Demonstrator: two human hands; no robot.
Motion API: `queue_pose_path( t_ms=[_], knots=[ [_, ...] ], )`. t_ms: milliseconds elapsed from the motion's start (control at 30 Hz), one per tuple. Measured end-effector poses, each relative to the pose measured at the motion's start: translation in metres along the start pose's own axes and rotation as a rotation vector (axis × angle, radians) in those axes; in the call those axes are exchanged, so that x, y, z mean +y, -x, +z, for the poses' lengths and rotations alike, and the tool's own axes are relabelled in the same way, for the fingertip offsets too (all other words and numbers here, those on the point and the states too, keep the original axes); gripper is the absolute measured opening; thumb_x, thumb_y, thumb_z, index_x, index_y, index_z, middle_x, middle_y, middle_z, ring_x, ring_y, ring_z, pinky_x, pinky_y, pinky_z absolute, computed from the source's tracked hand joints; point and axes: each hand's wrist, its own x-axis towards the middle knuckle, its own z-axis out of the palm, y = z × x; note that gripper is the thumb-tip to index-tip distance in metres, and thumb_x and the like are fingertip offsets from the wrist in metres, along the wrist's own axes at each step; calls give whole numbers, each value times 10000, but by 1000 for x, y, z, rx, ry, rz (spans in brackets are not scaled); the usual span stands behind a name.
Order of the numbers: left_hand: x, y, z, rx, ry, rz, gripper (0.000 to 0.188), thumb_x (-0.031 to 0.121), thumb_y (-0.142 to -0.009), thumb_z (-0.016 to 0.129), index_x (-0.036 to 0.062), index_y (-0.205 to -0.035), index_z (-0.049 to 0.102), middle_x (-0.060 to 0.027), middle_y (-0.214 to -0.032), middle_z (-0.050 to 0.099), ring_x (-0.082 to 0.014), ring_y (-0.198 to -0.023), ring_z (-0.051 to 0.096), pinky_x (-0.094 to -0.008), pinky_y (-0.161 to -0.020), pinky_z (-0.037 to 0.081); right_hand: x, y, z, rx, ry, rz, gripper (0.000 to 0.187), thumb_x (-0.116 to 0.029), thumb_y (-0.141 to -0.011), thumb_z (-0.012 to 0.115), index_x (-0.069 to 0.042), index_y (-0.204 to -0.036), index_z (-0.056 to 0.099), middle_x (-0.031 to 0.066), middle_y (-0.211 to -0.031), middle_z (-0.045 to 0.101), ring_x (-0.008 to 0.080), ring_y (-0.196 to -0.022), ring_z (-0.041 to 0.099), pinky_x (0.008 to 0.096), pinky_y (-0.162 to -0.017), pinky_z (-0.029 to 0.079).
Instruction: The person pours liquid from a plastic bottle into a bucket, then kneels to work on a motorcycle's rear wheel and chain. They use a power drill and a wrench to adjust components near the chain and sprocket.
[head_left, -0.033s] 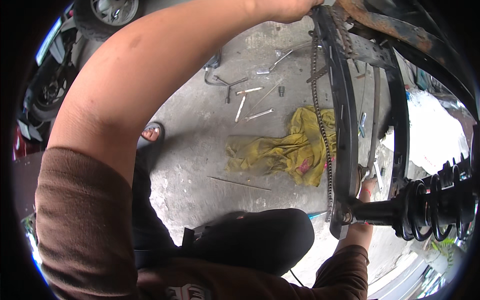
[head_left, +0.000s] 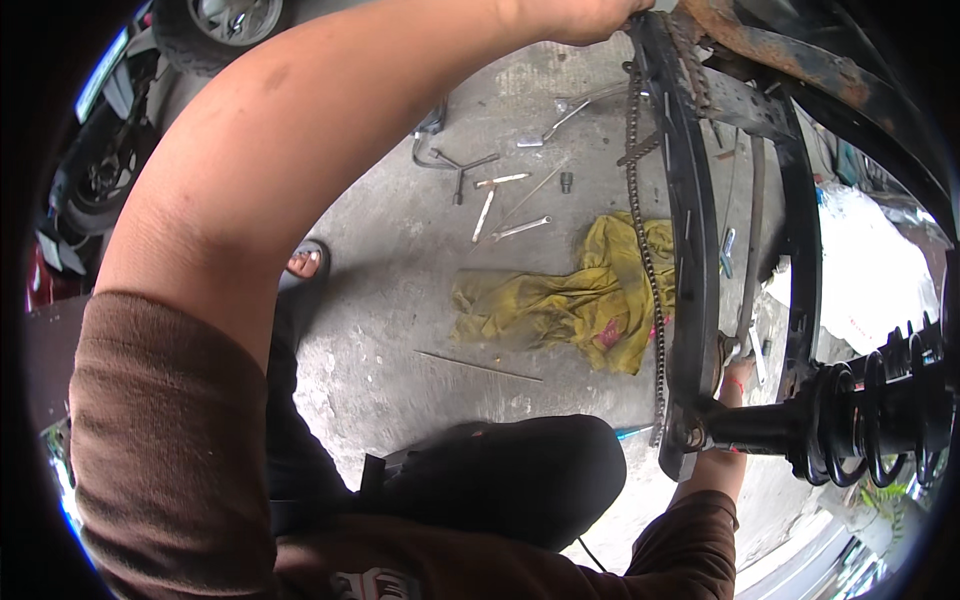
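Observation:
A black motorcycle swingarm stands in front of me, with a drive chain hanging along its left side. My left hand reaches across to its far end and is closed on it; the fingertips are cut off by the upper edge. My right hand is low behind the near end of the swingarm, beside a metal ring-shaped end. Its fingers are mostly hidden by the swingarm. A black coil-spring shock absorber extends rightward from the near end, in front of my right forearm.
A stained yellow cloth lies on the concrete floor. Beyond it are a three-armed wrench, a combination wrench, a socket and a ratchet. A thin rod lies nearer. Motorcycle wheels stand far left; a white bag sits right.
The view has shifted very slightly. Both hands and the swingarm keep their places.

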Motion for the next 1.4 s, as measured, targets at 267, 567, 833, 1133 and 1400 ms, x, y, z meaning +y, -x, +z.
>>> queue_pose_path(
  t_ms=[267,567,833,1133,1400],
  knots=[
    [4,6,7,131,29,-36,326,274,-983,383,55,-1048,616,-255,-1095,664,-430,-1052,624,-506,-906,463,13,-28,26,-15,125,-184,819,-258,-791,699,73,-1449,341,255,-1442,437,410,-1352,385,432,-1136,354],
    [13,15,3,165,-139,12,274,228,-971,434,58,-1083,618,-259,-1108,665,-436,-1072,630,-509,-917,481,29,-76,18,216,180,-151,750,-395,-923,616,38,-1474,349,276,-1477,411,422,-1370,394,465,-1129,348],
    [23,23,-2,157,-133,3,273,217,-971,441,72,-1088,639,-237,-1140,668,-414,-1095,631,-496,-929,483,59,-122,42,-90,-428,-61,804,-443,-929,611,40,-1499,314,270,-1496,398,421,-1387,377,449,-1148,323],
    [18,16,-5,97,-236,-54,284,243,-975,436,75,-1074,643,-221,-1088,683,-399,-1091,632,-488,-933,476,19,-42,-3,-182,207,-2,423,-353,-883,613,-8,-1116,683,281,-1199,637,417,-1128,624,496,-947,503],
    [16,9,-4,55,-32,-134,376,325,-1005,359,91,-1085,643,-220,-1092,679,-404,-1040,637,-494,-922,469,-1,59,3,-224,-33,108,479,-402,-888,604,14,-1108,689,264,-1069,677,403,-1044,633,479,-892,497]
  ],
)
